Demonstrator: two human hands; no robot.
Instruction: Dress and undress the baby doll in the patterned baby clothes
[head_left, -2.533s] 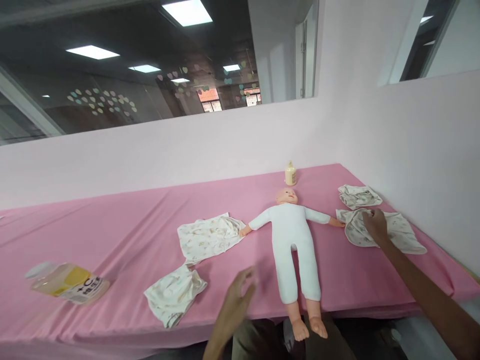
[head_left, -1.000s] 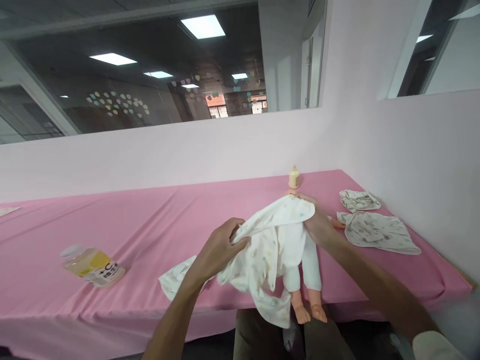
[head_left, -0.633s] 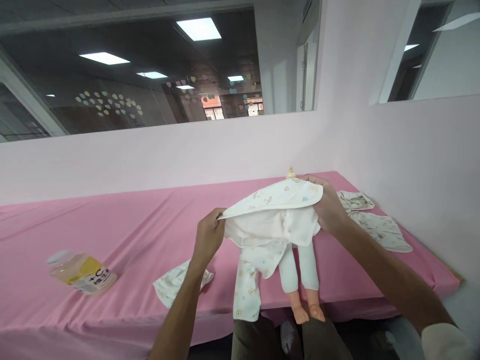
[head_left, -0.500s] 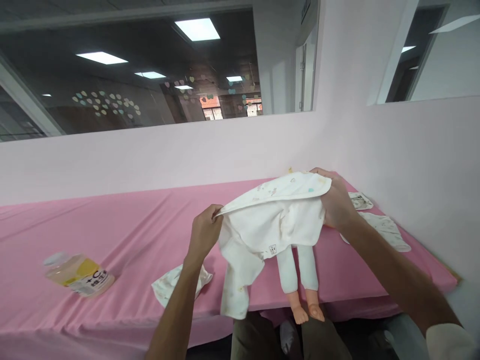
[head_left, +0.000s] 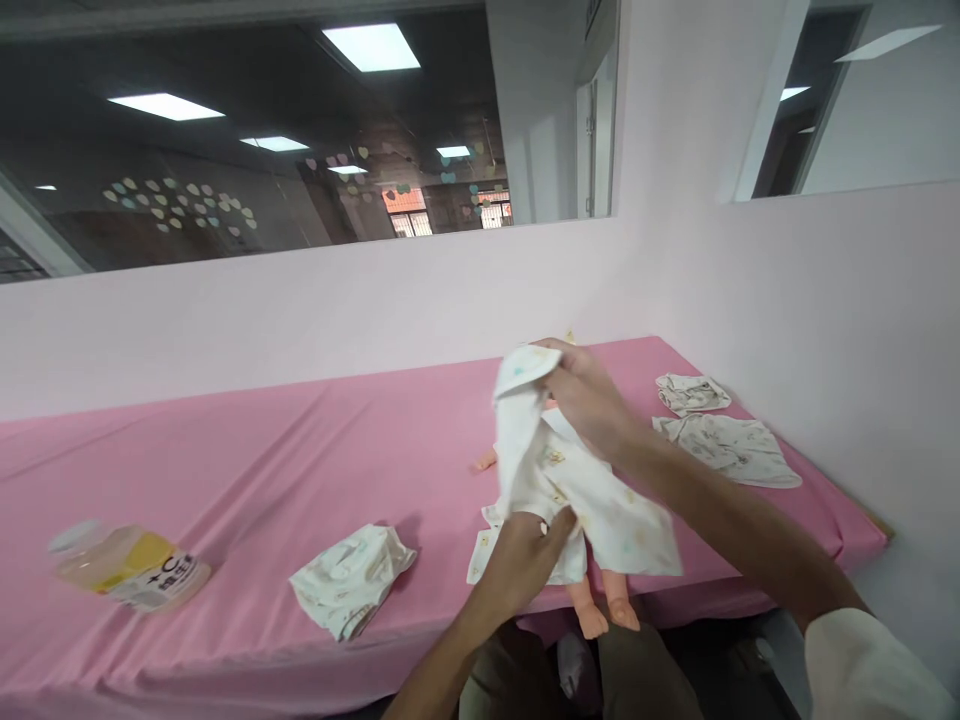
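Observation:
A white printed baby garment (head_left: 555, 480) hangs over a doll that lies on the pink table (head_left: 225, 460). My right hand (head_left: 589, 395) is closed on the garment's upper end, held up above the doll. My left hand (head_left: 525, 555) is closed on its lower edge near the table's front. The garment hides most of the doll; one doll hand (head_left: 485, 460) and the doll's feet (head_left: 609, 615) show.
A crumpled printed cloth (head_left: 349, 580) lies at the front left of the doll. Two more printed cloths (head_left: 724, 445) lie at the right end by the wall. A bottle with a yellow label (head_left: 127, 565) lies on its side at far left.
The garment was stretched wide between both hands above the doll. Now my left hand has dropped to its lower edge and the garment hangs lengthwise over the doll.

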